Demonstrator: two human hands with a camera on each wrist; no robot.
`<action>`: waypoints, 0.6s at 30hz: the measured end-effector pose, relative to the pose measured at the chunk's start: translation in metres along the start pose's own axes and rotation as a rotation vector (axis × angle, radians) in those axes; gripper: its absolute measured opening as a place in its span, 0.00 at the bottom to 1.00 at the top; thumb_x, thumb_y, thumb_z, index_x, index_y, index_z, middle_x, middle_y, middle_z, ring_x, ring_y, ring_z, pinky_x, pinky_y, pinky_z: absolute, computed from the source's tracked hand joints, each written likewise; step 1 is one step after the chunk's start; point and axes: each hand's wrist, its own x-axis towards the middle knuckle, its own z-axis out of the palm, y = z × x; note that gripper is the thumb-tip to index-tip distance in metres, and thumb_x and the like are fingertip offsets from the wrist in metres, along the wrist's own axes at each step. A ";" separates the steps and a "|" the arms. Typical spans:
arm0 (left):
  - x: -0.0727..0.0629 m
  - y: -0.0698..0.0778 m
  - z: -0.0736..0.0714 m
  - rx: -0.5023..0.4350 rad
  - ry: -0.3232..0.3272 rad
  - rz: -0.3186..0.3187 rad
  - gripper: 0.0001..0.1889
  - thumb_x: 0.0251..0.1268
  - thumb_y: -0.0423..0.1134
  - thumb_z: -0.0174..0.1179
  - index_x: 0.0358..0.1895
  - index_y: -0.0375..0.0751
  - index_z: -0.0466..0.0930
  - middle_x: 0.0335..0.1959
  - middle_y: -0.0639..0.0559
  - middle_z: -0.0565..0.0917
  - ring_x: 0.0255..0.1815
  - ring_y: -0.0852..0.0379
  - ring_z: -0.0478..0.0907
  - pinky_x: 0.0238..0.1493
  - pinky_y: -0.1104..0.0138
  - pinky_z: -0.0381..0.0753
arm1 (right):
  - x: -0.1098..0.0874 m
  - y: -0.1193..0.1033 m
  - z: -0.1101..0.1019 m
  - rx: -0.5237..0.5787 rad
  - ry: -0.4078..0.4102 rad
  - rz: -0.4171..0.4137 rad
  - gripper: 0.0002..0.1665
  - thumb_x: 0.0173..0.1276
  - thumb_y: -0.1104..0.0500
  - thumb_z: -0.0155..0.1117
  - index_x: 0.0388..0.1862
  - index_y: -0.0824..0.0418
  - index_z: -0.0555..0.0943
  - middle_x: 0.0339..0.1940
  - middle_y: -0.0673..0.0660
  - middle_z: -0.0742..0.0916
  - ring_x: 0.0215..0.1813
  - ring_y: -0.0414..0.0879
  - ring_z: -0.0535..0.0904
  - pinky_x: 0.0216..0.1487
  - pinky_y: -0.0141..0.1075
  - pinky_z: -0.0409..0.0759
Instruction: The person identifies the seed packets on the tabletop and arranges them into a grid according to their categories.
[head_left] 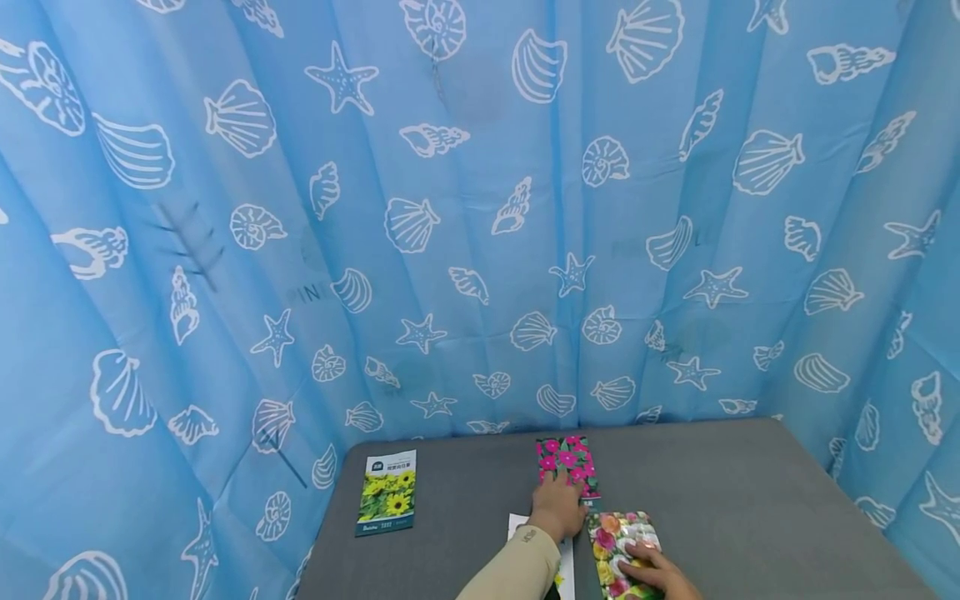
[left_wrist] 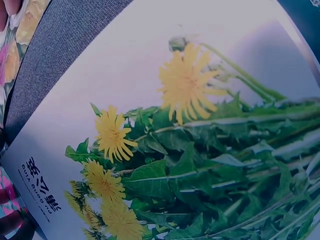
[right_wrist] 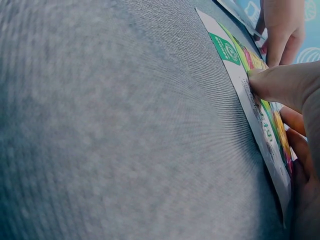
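My left hand (head_left: 557,507) rests on a seed packet with pink flowers (head_left: 566,458) at the table's far side. Its fingers (left_wrist: 7,220) touch that packet at the left edge of the left wrist view. My right hand (head_left: 663,575) lies over a packet of mixed-colour roses or similar blooms (head_left: 609,546), nearer me. In the right wrist view the thumb (right_wrist: 270,82) presses the packet's printed face, with other fingers partly hidden behind it. Beneath my left forearm lies a white packet with yellow dandelions (left_wrist: 187,82), mostly covered in the head view.
Another packet with yellow flowers (head_left: 387,496) lies at the table's left. The grey cloth-covered table (head_left: 720,475) ends at a blue curtain (head_left: 480,250) with white shells and starfish, which hangs behind and along both sides.
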 end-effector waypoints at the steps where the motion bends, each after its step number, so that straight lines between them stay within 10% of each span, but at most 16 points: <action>1: 0.000 0.000 -0.001 0.000 0.000 0.001 0.26 0.77 0.65 0.58 0.74 0.75 0.74 0.79 0.58 0.72 0.74 0.53 0.72 0.58 0.57 0.88 | 0.000 -0.001 -0.001 -0.003 -0.003 -0.005 0.26 0.72 0.60 0.73 0.69 0.52 0.85 0.71 0.41 0.80 0.68 0.14 0.63 0.53 0.26 0.80; 18: 0.001 0.006 -0.006 0.007 -0.002 0.007 0.25 0.77 0.64 0.59 0.74 0.76 0.74 0.79 0.58 0.72 0.74 0.53 0.73 0.58 0.58 0.87 | 0.001 -0.004 -0.001 -0.016 0.011 0.031 0.26 0.72 0.57 0.74 0.68 0.51 0.85 0.71 0.38 0.79 0.68 0.14 0.63 0.53 0.26 0.80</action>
